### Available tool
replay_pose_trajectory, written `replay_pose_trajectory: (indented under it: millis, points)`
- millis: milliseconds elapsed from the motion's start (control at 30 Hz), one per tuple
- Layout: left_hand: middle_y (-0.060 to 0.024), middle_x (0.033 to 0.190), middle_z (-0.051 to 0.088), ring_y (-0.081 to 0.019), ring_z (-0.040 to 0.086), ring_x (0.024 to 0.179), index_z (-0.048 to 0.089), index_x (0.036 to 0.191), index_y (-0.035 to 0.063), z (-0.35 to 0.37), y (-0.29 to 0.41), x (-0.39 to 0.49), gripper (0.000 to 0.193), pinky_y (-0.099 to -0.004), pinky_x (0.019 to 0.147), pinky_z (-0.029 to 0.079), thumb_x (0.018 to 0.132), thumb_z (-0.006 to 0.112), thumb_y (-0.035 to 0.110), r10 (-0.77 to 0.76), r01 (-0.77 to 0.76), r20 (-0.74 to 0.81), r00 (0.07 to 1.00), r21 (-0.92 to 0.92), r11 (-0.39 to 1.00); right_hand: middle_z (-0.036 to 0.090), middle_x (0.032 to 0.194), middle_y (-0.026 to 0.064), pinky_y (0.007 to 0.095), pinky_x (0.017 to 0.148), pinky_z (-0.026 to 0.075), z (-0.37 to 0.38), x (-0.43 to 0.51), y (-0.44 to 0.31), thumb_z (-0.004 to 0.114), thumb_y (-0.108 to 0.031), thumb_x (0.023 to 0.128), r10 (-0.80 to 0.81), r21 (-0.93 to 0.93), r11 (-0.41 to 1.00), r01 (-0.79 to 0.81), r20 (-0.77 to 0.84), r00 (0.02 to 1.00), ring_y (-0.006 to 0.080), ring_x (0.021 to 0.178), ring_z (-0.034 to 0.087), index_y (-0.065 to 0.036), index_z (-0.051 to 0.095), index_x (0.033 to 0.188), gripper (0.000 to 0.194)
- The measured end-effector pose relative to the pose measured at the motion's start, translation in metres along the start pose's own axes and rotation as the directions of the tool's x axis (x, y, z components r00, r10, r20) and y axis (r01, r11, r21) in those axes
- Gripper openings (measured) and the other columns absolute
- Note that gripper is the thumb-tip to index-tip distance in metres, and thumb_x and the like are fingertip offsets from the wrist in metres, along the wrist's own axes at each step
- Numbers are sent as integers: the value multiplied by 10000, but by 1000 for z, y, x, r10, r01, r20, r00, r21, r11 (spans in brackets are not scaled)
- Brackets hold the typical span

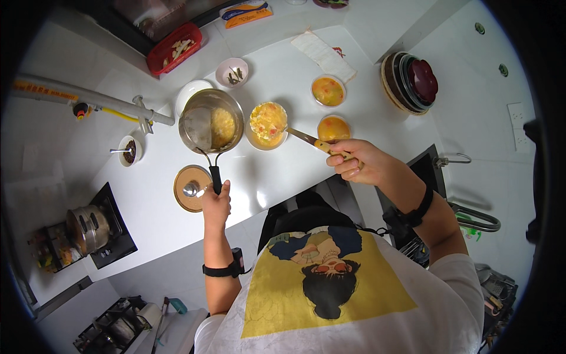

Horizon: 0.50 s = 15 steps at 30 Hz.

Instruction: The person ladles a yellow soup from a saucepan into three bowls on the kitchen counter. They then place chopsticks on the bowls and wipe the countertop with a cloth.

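Observation:
My left hand (216, 202) grips the black handle of a steel saucepan (194, 126), which is tilted and has yellow egg soup (222, 127) in it. In my right hand (360, 161) is the yellowish handle of a ladle (305, 136). The ladle's bowl is full of soup with egg and red bits (268, 120), and it is over a bowl (266, 145) that also has soup in it. Two more bowls of soup, a far one (327, 91) and a nearer one (334, 128), stand to the right. My right hand partly overlaps the nearer one.
A glass-knobbed lid (188, 189) lies beside my left hand. Behind the saucepan are a white plate (188, 94) and a pink bowl (225, 70). A small bowl with a spoon (135, 155) is at left, near a stove (116, 228) with a pot (88, 230). Stacked trays (400, 82) lean at right.

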<state>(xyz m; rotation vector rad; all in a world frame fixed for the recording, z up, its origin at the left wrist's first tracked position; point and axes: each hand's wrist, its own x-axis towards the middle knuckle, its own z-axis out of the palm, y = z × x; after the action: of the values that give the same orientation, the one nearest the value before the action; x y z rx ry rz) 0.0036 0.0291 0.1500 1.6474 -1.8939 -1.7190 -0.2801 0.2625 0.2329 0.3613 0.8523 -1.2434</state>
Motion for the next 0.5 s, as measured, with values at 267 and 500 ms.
replay_pose_trajectory:
  millis: [267,500]
  points:
    - [18,564,477,-63,426,404,514,877,29,-1,2,-3,284,-236,358,343,950,645,270,3,-3,-1,1000,-4,1000,495,737,3,186,439,301,-10,24,9,488,-141,965,-23,-128,992,9,-110,994,36,496,375,-122,430,954,61]
    - [23,557,471,-62,425,404,515,878,31,-2,3,-5,279,-237,360,346,951,644,267,1,-1,0,1000,-1,1000,464,729,0,220,444,293,-1,31,20,482,-132,966,-108,-382,924,23,-203,973,54,496,368,-121,427,1221,261]
